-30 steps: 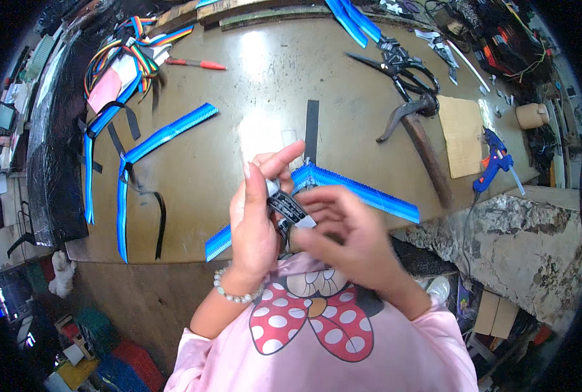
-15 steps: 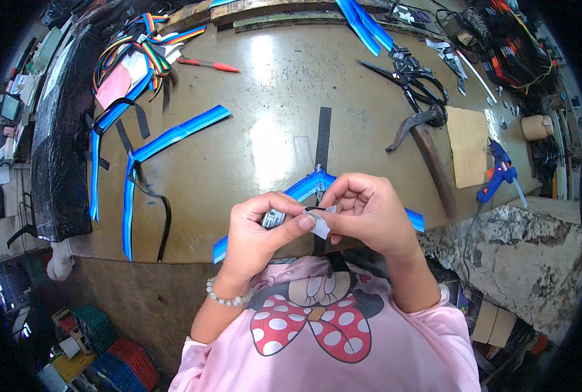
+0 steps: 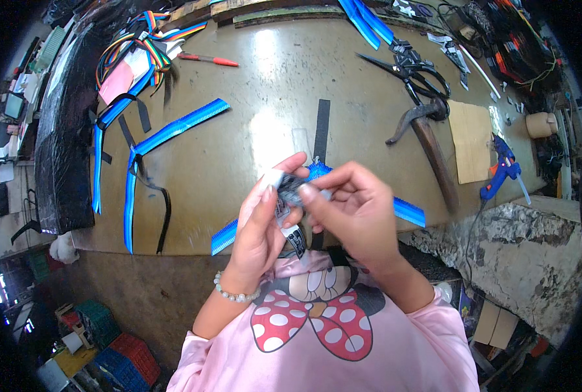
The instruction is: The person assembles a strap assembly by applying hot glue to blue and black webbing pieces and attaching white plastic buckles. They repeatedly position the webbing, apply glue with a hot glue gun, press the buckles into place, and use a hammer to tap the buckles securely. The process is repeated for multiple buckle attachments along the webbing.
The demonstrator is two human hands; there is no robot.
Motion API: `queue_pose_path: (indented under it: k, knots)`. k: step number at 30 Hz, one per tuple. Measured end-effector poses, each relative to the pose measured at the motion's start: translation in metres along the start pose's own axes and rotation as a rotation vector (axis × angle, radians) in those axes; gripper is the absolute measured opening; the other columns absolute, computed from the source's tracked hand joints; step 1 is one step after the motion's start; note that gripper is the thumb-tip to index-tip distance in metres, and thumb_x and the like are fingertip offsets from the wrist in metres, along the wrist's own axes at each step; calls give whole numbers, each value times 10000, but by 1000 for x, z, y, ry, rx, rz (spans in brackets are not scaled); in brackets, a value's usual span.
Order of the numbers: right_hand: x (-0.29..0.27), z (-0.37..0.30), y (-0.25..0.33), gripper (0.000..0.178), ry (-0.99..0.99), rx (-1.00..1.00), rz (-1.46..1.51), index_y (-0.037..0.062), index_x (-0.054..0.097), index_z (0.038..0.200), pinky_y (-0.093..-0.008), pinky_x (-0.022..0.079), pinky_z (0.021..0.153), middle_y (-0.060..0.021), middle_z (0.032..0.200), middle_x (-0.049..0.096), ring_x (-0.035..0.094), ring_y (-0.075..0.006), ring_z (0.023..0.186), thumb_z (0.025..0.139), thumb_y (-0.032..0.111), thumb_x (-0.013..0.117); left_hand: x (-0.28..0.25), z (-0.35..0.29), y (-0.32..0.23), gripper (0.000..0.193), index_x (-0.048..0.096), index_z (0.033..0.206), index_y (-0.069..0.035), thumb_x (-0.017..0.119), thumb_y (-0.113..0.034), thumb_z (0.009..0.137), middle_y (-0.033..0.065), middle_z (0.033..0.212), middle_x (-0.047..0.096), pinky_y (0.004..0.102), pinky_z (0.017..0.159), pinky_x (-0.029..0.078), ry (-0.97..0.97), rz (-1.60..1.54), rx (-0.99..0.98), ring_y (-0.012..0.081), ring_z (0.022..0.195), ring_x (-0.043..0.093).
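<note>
Close above the table's near edge, my left hand [image 3: 250,228] grips a crumpled bunch of white printed labels [image 3: 295,240] with dark markings. My right hand [image 3: 353,212] has its thumb and fingers pinched on the upper part of the same bunch; motion blurs it a little. Beneath both hands lies a blue ribbed strap [image 3: 409,212], its two arms spreading left and right and its middle mostly covered. A black webbing strap [image 3: 322,130] runs away from its peak, and a dark piece also shows below, toward me.
On the left lie more blue straps [image 3: 180,127] with black bands, rainbow cords [image 3: 118,55] and a red pen [image 3: 207,60]. To the right are black scissors [image 3: 408,73], a wooden-handled hammer [image 3: 433,157], a cardboard piece [image 3: 470,140] and a blue glue gun [image 3: 502,171].
Both hands have shifted slightly up and left. The white labels have turned and spread between them, so more printed surface shows and a piece hangs below the fingers.
</note>
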State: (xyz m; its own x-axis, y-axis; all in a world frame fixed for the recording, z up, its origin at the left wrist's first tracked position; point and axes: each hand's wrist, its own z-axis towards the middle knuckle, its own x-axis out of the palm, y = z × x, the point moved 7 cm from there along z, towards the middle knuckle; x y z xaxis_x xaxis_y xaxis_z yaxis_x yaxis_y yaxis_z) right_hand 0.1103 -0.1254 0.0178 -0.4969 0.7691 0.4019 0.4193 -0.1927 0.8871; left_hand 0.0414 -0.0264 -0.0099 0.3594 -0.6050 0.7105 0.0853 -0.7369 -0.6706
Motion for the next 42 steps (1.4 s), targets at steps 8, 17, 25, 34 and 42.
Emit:
queue_pose_path:
  k: [8,17,25,34,42]
  knots:
    - [-9,-16,-7,232,16,41,-150,-31,619,1079,-196,486,657,-40,931,653,591,-35,805,988,179,586,-6,4,-20,408,537,1109,-22,311,-361,1076,67,964,525,217,575,425,-13,-272,137,110,774,479]
    - [15,-32,-37,263,201,324,-95,-40,584,1156,-222,512,766,-56,992,636,617,-80,894,973,148,609,0,8,-33,358,526,1045,-61,323,-355,1072,59,932,481,297,737,434,170,-537,164,176,859,438]
    - [-6,-20,-19,236,108,191,-97,-45,609,1117,-218,512,678,-54,970,641,603,-73,795,929,88,660,-11,9,-41,404,599,1227,-60,324,-306,1062,173,1534,333,493,1197,214,214,-578,208,339,1457,231]
    - [-47,-16,48,185,155,-385,-675,5,673,1090,-222,460,718,-34,959,626,566,-76,878,923,82,651,-15,4,-32,338,547,1095,-15,360,-295,1072,-36,680,334,212,485,259,84,10,85,65,540,290]
    - [-197,60,160,236,-761,-566,-818,12,703,1012,-327,523,676,-96,781,695,644,-168,703,920,221,646,5,3,-12,492,525,1226,98,352,-315,1023,79,851,516,309,674,424,149,150,-149,174,775,503]
